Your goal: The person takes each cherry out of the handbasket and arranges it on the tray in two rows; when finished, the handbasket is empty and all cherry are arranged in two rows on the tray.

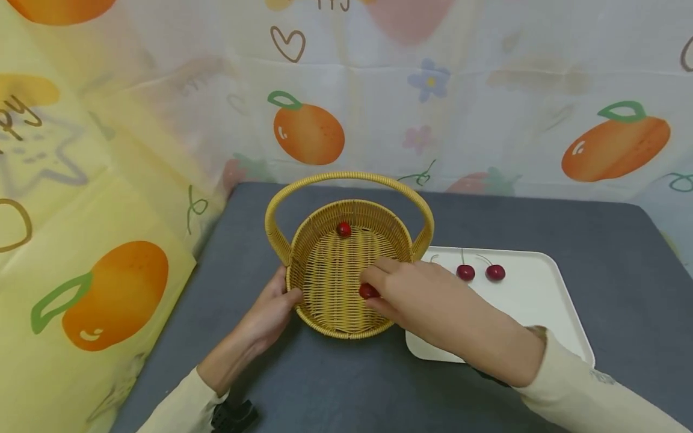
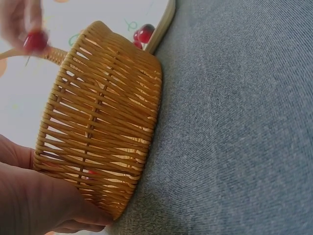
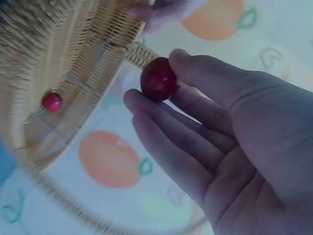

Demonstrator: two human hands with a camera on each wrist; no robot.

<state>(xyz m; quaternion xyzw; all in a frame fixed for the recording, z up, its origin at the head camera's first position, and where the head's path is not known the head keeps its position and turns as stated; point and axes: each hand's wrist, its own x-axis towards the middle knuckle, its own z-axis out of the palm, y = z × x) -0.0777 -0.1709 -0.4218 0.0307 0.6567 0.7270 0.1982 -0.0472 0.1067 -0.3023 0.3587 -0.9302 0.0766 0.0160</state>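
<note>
A round yellow wicker basket [image 1: 352, 332] with a tall arched handle stands on the dark cloth. My left hand [image 1: 272, 313] grips its left rim, thumb inside and fingers along the outer wall, as the left wrist view also shows at the woven side [image 2: 98, 112]. Over the basket's right part, my right hand [image 1: 417, 294] pinches a dark red cherry [image 3: 159, 79] between thumb and fingertips. Another cherry [image 1: 343, 229] lies inside the basket by its far wall. Two cherries with stems, one [image 1: 465, 272] beside the other [image 1: 495, 273], lie on the white tray [image 1: 533, 300].
The tray stands right of the basket, partly hidden under my right forearm. A stem tip [image 1: 434, 258] shows beside my right hand. Behind the table [image 1: 541, 222] hangs a fruit-printed curtain [image 1: 368, 108], which also covers the left side. A black strap [image 1: 234, 416] sits at my left wrist.
</note>
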